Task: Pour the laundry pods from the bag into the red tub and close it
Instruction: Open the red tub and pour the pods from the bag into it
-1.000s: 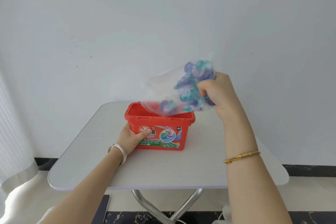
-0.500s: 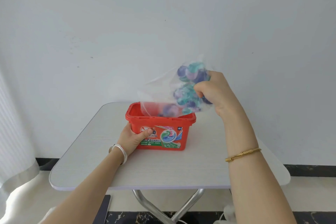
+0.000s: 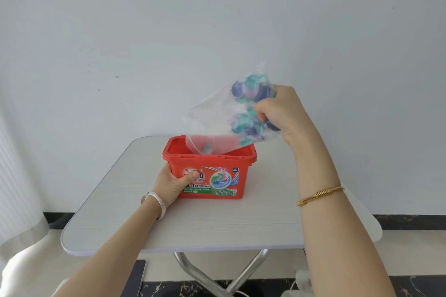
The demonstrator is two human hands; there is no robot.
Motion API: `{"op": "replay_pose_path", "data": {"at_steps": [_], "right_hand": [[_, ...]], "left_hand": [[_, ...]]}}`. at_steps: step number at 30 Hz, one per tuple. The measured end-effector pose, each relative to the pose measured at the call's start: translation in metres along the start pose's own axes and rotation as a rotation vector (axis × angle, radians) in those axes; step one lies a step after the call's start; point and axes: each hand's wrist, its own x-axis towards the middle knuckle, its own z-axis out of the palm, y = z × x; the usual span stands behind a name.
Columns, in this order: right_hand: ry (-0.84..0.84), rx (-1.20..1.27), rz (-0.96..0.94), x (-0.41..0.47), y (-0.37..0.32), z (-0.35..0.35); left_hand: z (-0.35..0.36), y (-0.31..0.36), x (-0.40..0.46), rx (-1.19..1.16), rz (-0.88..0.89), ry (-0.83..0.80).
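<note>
At the far left edge of the frame hangs a white curtain (image 3: 14, 200), its hem bunched on the floor. Right of it, in the lower middle, stands a pale grey worktop (image 3: 217, 229) on crossed metal legs (image 3: 217, 275), with a plain white wall (image 3: 169, 31) behind it.

On the left side of the worktop the left hand (image 3: 172, 182) grips the near left corner of the red tub (image 3: 212, 173); the thumb presses on the printed front label and the fingers wrap round the side. A silver bangle (image 3: 154, 201) sits on that wrist. The tub stands upright near the centre of the frame, open at the top, with no lid on it.

Above and to the right of the tub, a clear plastic bag (image 3: 217, 123) is tilted so that its open mouth dips inside the tub's rim at the back right. Laundry pods (image 3: 248, 113) in blue, teal, purple and pink are bunched in the raised end of the bag, at centre right of the frame. One blurred pod shape shows at the mouth, just inside the tub.

The right hand (image 3: 282, 113) is clenched round the raised end of the bag, holding it up. A gold bangle (image 3: 318, 195) circles the right forearm, lower right.
</note>
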Motion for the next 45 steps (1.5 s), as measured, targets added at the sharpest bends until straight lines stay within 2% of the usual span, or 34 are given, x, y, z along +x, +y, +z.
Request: {"op": "replay_pose_path", "data": {"at_steps": [3, 6, 10, 14, 18, 21, 25, 28, 32, 36, 40, 43, 45], "right_hand": [[0.072, 0.073, -0.04, 0.0, -0.006, -0.011], [-0.049, -0.044, -0.001, 0.001, -0.009, -0.006], [-0.001, -0.054, -0.028, -0.002, -0.005, -0.008], [-0.088, -0.111, 0.027, -0.003, -0.005, -0.005], [0.007, -0.091, -0.013, 0.001, -0.007, -0.007], [-0.036, -0.124, 0.011, 0.001, -0.007, -0.005], [0.021, -0.043, 0.004, 0.001, -0.005, -0.007], [-0.063, -0.094, 0.048, -0.001, -0.004, -0.002], [0.03, -0.024, 0.013, -0.002, 0.001, -0.006], [-0.021, -0.075, 0.024, -0.002, 0.003, -0.004], [0.103, 0.005, -0.004, 0.0, 0.005, -0.007], [0.041, -0.054, 0.027, -0.001, 0.006, -0.005], [0.067, -0.031, 0.004, -0.002, 0.007, -0.006]], "left_hand": [[0.0, 0.0, 0.001, -0.005, -0.001, -0.001], [-0.001, 0.0, 0.0, -0.007, -0.001, 0.003], [0.0, 0.001, -0.001, 0.011, -0.009, 0.003], [0.0, 0.0, -0.001, -0.004, -0.013, 0.007], [0.0, 0.002, 0.0, -0.009, -0.011, -0.001], [0.0, 0.001, -0.001, -0.015, -0.006, 0.002], [0.0, 0.002, -0.002, -0.008, -0.017, 0.003], [0.001, 0.002, -0.002, -0.023, -0.025, 0.003], [0.002, 0.004, -0.003, -0.019, -0.021, 0.003], [0.001, 0.002, -0.003, -0.027, -0.024, 0.003], [0.0, 0.001, -0.001, -0.009, -0.009, 0.002], [0.001, -0.001, 0.0, -0.024, -0.005, 0.0], [0.001, 0.0, 0.0, -0.016, -0.001, -0.002]]}}
